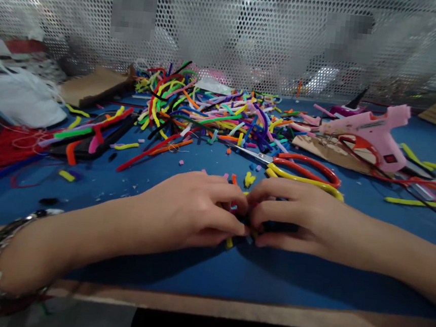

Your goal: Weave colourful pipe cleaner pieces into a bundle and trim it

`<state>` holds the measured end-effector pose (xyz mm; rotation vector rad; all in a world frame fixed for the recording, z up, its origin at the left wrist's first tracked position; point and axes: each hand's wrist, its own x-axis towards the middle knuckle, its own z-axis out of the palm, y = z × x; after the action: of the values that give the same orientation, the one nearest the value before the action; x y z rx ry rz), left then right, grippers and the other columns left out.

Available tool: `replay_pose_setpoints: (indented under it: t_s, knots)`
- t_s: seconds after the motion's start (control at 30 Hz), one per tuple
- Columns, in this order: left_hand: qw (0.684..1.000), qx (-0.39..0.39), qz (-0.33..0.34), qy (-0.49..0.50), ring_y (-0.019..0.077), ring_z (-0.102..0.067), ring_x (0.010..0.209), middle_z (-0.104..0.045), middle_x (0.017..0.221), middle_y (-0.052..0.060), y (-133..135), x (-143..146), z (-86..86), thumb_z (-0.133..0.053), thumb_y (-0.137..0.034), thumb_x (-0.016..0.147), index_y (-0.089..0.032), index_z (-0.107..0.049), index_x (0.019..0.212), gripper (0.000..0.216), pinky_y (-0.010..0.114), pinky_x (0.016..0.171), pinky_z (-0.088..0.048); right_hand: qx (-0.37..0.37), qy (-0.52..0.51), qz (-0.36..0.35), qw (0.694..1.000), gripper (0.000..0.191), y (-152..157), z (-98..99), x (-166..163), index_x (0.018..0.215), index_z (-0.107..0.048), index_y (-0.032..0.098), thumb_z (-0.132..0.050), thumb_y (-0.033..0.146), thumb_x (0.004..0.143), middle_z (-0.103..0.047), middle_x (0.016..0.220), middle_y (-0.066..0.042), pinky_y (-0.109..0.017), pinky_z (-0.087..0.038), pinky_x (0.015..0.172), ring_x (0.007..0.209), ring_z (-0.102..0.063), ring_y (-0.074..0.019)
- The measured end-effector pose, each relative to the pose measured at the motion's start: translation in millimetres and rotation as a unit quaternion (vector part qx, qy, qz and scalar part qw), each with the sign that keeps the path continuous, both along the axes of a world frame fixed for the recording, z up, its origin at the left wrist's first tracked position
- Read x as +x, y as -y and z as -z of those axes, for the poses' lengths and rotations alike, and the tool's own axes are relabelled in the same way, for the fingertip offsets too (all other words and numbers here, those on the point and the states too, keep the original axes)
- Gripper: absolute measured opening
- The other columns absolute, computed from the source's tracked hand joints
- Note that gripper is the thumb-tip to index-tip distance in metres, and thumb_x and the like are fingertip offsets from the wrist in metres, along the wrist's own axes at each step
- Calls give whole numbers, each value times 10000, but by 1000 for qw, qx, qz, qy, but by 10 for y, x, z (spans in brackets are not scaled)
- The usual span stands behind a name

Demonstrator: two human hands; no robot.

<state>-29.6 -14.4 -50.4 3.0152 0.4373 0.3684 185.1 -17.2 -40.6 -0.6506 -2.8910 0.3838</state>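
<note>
Left hand (202, 208) and right hand (297, 216) meet at table's near middle, fingers bent in, tips close | small coloured pieces (229, 242) under and between fingertips; firm hold on either side, cannot tell | scissors (291, 175) just beyond right hand | glue gun (375, 129) far right | fuzzy-stick heap (207, 114) far middle

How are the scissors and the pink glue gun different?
The scissors are mostly red and yellow; the glue gun is mostly pink. The scissors lie just beyond the right hand; the glue gun is farther right. Both are on the blue table.
</note>
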Motion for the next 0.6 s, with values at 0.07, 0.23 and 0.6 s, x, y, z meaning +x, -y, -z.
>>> replay_pose_setpoints:
  t_s: [0.07, 0.23, 0.6]
  knots:
    - [1000, 7, 1, -4, 125, -543, 856, -590, 1020, 13, 6, 6, -5, -450, -213, 842, -248, -618, 921, 189, 257, 784, -380, 27, 5, -3, 1000, 205, 6, 15, 7, 866, -606, 194, -435, 307, 852, -550, 897, -54, -250, -419, 689, 817, -527, -139]
    - [999, 18, -23, -13, 129, -550, 831, -604, 1012, 7, 36, 26, -20, -475, -211, 827, -260, -635, 922, 192, 241, 709, -403, 16, -33, 22, 999, 197, -2, 44, -23, 838, -600, 186, -415, 251, 860, -551, 878, -52, -241, -411, 680, 782, -529, -128]
    - [1000, 23, -9, 6, 118, -583, 809, -647, 957, -5, 57, -13, -53, -445, -203, 844, -222, -637, 889, 198, 212, 710, -406, -10, -102, 83, 991, 56, 33, 20, -92, 797, -568, 174, -526, 146, 771, -541, 861, -36, -221, -438, 672, 785, -532, -117]
